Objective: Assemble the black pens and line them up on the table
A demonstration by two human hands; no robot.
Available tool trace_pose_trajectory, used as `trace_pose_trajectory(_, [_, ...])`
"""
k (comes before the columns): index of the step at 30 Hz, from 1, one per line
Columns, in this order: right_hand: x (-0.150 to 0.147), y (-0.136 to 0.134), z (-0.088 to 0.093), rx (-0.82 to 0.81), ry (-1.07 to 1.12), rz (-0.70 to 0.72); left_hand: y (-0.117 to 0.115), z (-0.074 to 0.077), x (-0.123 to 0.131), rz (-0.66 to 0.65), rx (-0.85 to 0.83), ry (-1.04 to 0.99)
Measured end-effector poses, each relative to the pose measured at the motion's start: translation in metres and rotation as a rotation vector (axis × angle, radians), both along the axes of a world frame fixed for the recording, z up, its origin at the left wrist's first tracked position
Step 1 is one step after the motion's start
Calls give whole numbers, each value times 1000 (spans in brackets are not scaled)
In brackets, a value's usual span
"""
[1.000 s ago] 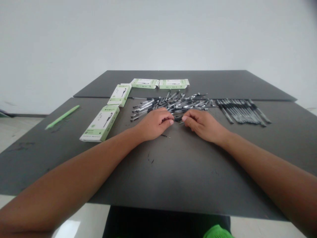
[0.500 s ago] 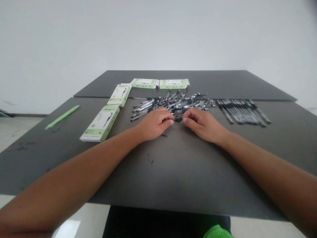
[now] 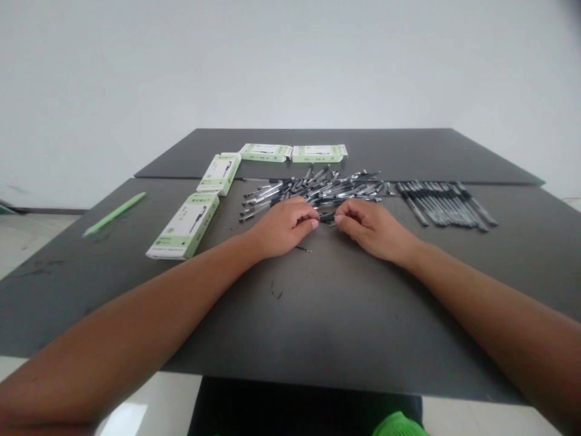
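My left hand [image 3: 290, 225] rests at the front edge of a loose pile of clear and black pens [image 3: 333, 189], thumb and fingers pressed together. Facing it, my right hand [image 3: 363, 223] is closed in a similar pinch a short gap away. Dark pen parts show in the gap, but what either hand pinches is too small and too hidden to name. Just below my left hand, a thin black piece with a pale tip [image 3: 304, 248] lies on the table. Right of my right hand, several pens [image 3: 447, 206] lie side by side in a slanted row.
White and green pen boxes stand left of and behind the pile: a near box [image 3: 184, 227], another box [image 3: 219, 174] and two far boxes [image 3: 265, 152]. A light green pen-like stick [image 3: 115, 214] lies far left. Dark marks [image 3: 276, 292] spot the grey table [image 3: 318, 339].
My hands stay almost in place, with only a slight shift of the right fingers. The pile, the row of pens and the boxes have not moved.
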State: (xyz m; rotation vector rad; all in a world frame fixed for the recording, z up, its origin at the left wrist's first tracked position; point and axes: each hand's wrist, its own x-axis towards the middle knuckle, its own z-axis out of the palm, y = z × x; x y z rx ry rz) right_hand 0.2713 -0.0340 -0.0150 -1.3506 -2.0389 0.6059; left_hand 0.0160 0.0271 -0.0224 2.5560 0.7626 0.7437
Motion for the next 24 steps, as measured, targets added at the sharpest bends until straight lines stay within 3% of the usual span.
trace_pose_trajectory(24, [2, 3, -6, -3, 45, -19, 0, -1, 0, -4, 6, -1])
